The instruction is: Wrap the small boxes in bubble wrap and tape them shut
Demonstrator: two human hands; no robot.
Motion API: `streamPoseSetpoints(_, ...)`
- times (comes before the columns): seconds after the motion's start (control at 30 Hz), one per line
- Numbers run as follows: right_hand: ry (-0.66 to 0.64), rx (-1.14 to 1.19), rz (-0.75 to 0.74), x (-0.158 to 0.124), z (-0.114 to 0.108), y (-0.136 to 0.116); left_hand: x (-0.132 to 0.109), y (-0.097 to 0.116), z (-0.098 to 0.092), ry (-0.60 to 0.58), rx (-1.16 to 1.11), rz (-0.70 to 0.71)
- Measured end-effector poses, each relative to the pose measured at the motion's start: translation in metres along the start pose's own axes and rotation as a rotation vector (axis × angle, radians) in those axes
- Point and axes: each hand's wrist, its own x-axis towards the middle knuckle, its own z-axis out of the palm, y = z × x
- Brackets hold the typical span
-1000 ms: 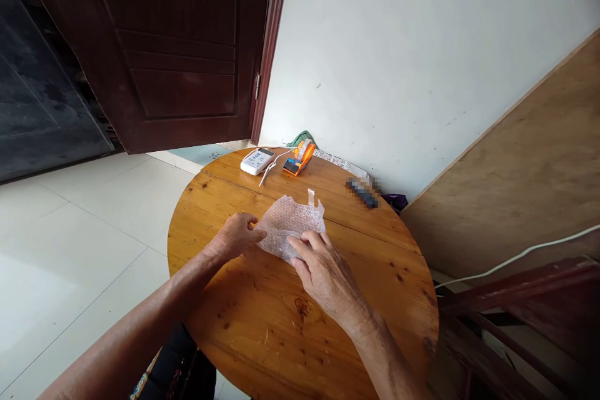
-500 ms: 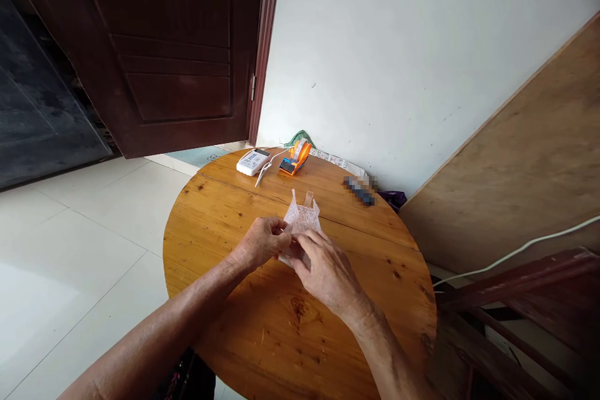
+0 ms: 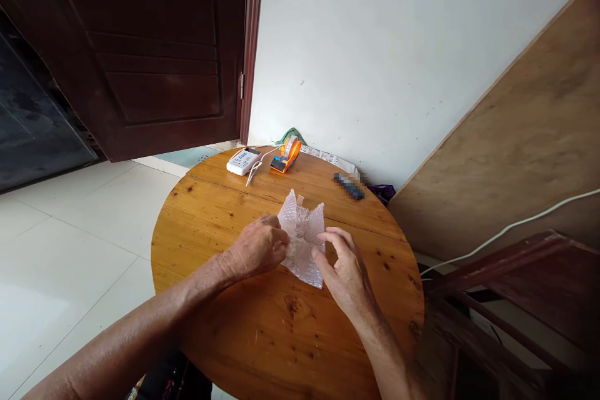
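A sheet of clear bubble wrap (image 3: pixel 304 231) lies partly unfolded on the round wooden table (image 3: pixel 197 219), its two far corners sticking up. My left hand (image 3: pixel 262 244) is closed on the wrap's left edge, fingers pinched together. At the right edge, my right hand (image 3: pixel 347 269) has thumb and fingers apart, their tips at the plastic. A short strip of tape (image 3: pixel 300 200) shows at the wrap's far edge. Whether anything lies under the folds I cannot tell.
Toward the back stand an orange tape dispenser (image 3: pixel 287 155) and a white power bank (image 3: pixel 242 161) with a white cable (image 3: pixel 254 170). A dark blurred object (image 3: pixel 349 185) lies at the back right. Beyond are a wall (image 3: pixel 375 62) and a dark red door (image 3: pixel 159 56).
The bubble wrap has spread wider, its sides opened out. My right hand has drawn away to the right from my left, its fingers parting. The whole view has shifted slightly.
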Motion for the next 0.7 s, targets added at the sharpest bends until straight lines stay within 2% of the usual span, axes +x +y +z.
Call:
streamPoseSetpoints(0.07, -0.033, 0.016, 0.117, -0.004, 0.002, 0.005, -0.001, -0.007, 0.004, 0.06, -0.011, 0.073)
streamPoseSetpoints(0.13, -0.12, 0.054, 0.265, -0.006, 0.004, 0.007, -0.001, -0.013, 0.008, 0.087, -0.067, 0.109)
streamPoseSetpoints(0.27, -0.206, 0.055, 0.443, -0.004, 0.008, 0.004, -0.001, -0.016, 0.015, 0.085, -0.168, 0.056)
streamPoseSetpoints(0.4, -0.204, 0.103, 0.428, 0.0, 0.013, 0.0, -0.005, -0.007, 0.019, 0.109, -0.148, -0.03)
streamPoseSetpoints(0.53, -0.125, 0.2, 0.386, 0.007, 0.016, -0.003, -0.013, 0.003, 0.02, 0.106, -0.068, -0.062)
streamPoseSetpoints(0.7, -0.137, 0.28, 0.393, 0.011, 0.018, -0.004, -0.014, 0.002, 0.021, 0.097, -0.034, -0.022)
